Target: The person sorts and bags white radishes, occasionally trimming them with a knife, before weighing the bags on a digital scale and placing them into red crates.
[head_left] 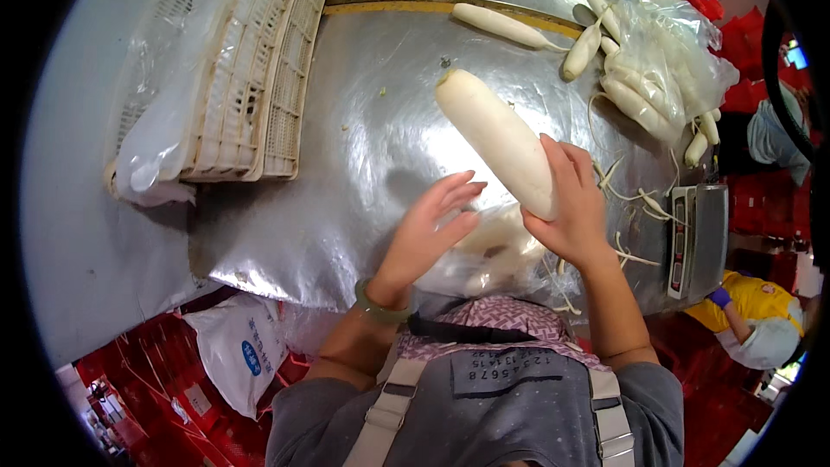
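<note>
A large white daikon radish (494,134) is gripped near its lower end by my right hand (572,201), its other end pointing up and to the left over the metal table. My left hand (437,223) is beside it, fingers apart and holding nothing. Below the radish, a clear plastic bag (488,251) lies close to my body. Thin root trimmings (648,205) are scattered to the right of my right hand.
Cream plastic crates (251,78) with plastic bags stand at the left. More radishes (501,26) and a bag of radishes (661,69) lie at the far right. A scale (697,238) stands at the right edge, near a person in yellow (752,307).
</note>
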Demonstrator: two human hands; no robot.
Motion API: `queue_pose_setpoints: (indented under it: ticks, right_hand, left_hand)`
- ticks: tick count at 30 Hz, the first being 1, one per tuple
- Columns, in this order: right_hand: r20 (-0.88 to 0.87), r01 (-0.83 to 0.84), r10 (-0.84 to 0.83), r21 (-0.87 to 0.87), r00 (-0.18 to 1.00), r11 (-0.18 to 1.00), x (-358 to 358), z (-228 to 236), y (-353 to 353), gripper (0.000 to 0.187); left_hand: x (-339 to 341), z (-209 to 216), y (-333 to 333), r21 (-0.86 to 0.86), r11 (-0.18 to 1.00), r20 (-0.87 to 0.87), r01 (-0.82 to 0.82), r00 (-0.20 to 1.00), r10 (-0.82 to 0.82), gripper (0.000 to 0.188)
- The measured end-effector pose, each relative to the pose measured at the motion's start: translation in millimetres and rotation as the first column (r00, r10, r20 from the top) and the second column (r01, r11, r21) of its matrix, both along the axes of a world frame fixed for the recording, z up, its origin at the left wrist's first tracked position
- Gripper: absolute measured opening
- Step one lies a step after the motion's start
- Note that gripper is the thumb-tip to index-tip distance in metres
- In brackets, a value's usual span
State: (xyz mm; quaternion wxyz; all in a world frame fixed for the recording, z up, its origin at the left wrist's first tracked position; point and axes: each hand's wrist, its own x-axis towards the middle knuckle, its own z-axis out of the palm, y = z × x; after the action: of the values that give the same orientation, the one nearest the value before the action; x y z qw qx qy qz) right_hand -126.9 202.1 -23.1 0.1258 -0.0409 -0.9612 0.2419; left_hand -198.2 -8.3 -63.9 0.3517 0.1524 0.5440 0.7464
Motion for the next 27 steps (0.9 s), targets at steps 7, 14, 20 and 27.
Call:
queue_pose_setpoints:
  ticks: [7, 14, 20, 27]
  right_hand:
    - [-0.145, -0.018, 0.048, 0.203, 0.988, 0.979, 71.8, 45.7, -26.2, 0.083]
    - [-0.322, 0.032, 0.082, 0.334, 0.943, 0.942, 135.7, 49.7, -35.8, 0.07]
    - [-0.347, 0.069, 0.048, 0.316, 0.937, 0.946, 180.8, 39.5, -42.6, 0.063]
    - [-0.217, 0.152, -0.147, 0.008, 0.965, 0.988, 235.1, 33.6, -35.7, 0.076]
  left_hand:
    - [45.9, 36.4, 25.1, 0.184, 0.97, -0.082, -0.161, 0.981, 0.178, 0.064]
    - [98.0, 56.9, 28.7, 0.231, 0.951, 0.009, -0.204, 0.978, 0.207, 0.051]
    - [127.4, 51.9, 32.5, 0.163, 0.979, 0.006, -0.118, 0.993, 0.119, 0.045]
    - [150.5, 43.9, 47.4, -0.029, 0.994, -0.141, 0.106, 0.984, -0.109, 0.04]
